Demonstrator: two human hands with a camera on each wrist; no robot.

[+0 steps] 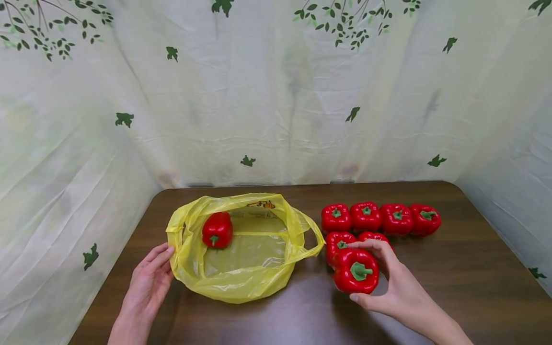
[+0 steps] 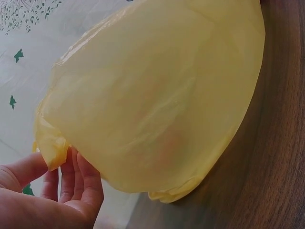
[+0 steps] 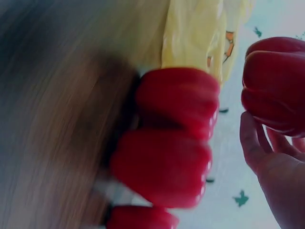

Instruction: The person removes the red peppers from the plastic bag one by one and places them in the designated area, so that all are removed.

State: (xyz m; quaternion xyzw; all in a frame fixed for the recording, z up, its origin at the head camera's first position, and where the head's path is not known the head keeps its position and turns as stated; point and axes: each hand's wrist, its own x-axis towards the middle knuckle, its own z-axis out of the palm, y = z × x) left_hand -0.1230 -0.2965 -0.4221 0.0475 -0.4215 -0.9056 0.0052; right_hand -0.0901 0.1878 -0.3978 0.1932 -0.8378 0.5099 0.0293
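A yellow plastic bag [image 1: 241,287] stands on the table with its mouth spread wide. Inside it, toward the left, lies one red bell pepper [image 1: 217,229] with a green stem. My left hand [image 1: 148,282] pinches the bag's left rim between thumb and fingers, seen also in the left wrist view, where the bag wall [image 2: 162,95] hides most of what is inside. To the right of the bag, my right hand [image 1: 394,282] grips another bell pepper [image 1: 351,278] between thumb and fingers, raised above the table. In the right wrist view this held pepper [image 3: 279,86] is cut off by the frame edge.
Several red bell peppers [image 1: 365,215] sit in two rows at the back right of the brown wooden table [image 1: 465,268]. The bag's right handle loop [image 1: 316,235] reaches close to them. A pale curtain [image 1: 276,96] with green leaf prints hangs behind and at both sides.
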